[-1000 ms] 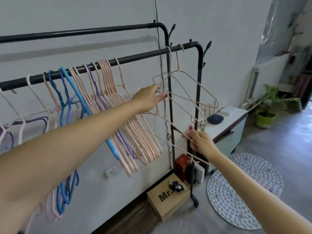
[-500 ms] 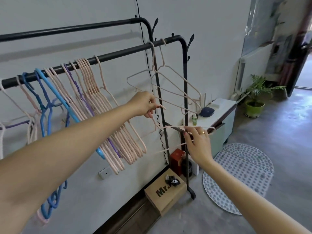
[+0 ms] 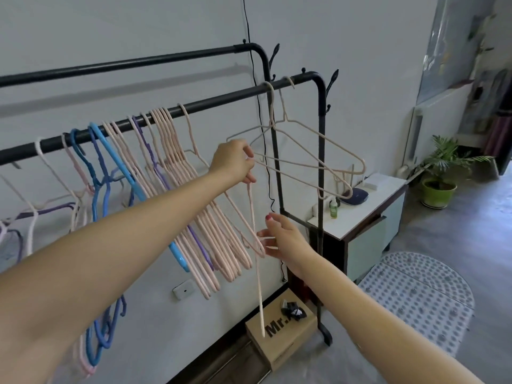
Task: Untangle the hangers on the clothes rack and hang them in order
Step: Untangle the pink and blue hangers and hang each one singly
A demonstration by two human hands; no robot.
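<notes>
Hanging from the front rail [image 3: 210, 102] of a black clothes rack [image 3: 321, 162] are many hangers, and one loose pink hanger [image 3: 253, 217] is held below the rail by the left hand [image 3: 234, 162], whose fingers are curled round its upper part. This hanger is turned nearly on end, one long thin arm pointing down towards a cardboard box [image 3: 279, 332] on the floor. The right hand [image 3: 282, 239] is seen just beside the hanger's lower bend, fingers spread and loosely bent; a thin pink bar is touched by the fingertips, but whether it is truly gripped cannot be told. To the right of the left hand, two pale wire hangers [image 3: 318, 159] are hooked near the rail's bend and are crossed through one another. To the left, a dense bunch of pink hangers [image 3: 210, 234] is hung slanting, with a purple hanger [image 3: 155, 167] among them and a light blue hanger [image 3: 124, 167] beside them. Farther left, dark blue hangers [image 3: 97, 328] are tangled and trail low. Behind the rack a white worktop [image 3: 368, 200] is seen, with a small green bottle [image 3: 334, 207] on it, and a potted plant [image 3: 440, 173] is standing on the floor beyond.
</notes>
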